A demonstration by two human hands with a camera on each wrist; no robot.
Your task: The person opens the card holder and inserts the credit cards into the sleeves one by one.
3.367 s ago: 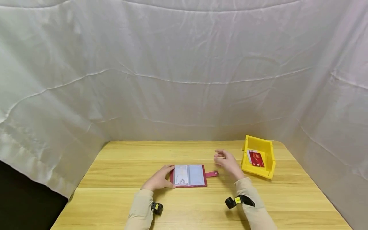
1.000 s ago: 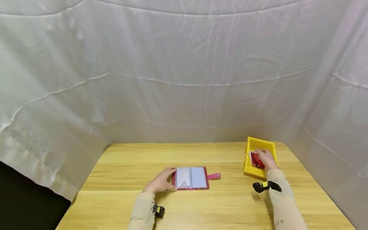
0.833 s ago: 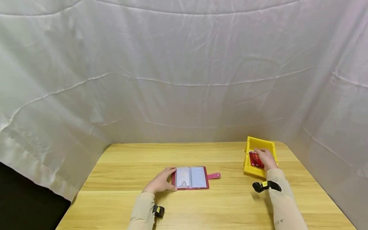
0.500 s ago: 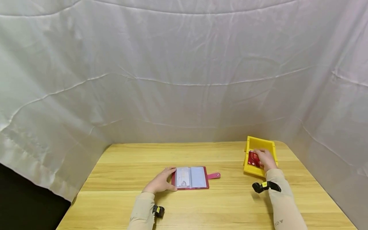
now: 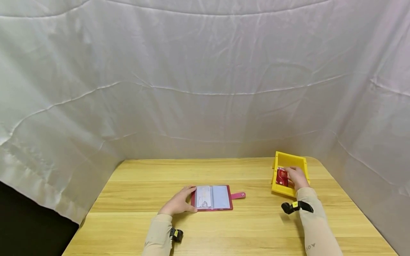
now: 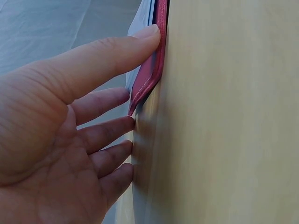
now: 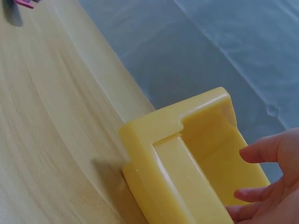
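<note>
A red card holder lies spread on the table, with a pale card in its left clear sleeve and a pink snap strap to the right. My left hand rests at its left end; in the left wrist view the thumb touches the cover's edge and the other fingers are loosely extended. My right hand reaches into the yellow bin, fingers at a red card. In the right wrist view the thumb stands apart from the fingers, and the card is hidden by the bin wall.
A wooden table carries everything. Grey-white cloth hangs behind and at both sides. The bin's raised walls surround the right fingers. Each sleeve bears a black wrist camera, such as the right one.
The right hand has gone from above the table beside the card holder into the bin. There, the red card has shifted left and turned under its fingers. The left hand stays at the card holder.
</note>
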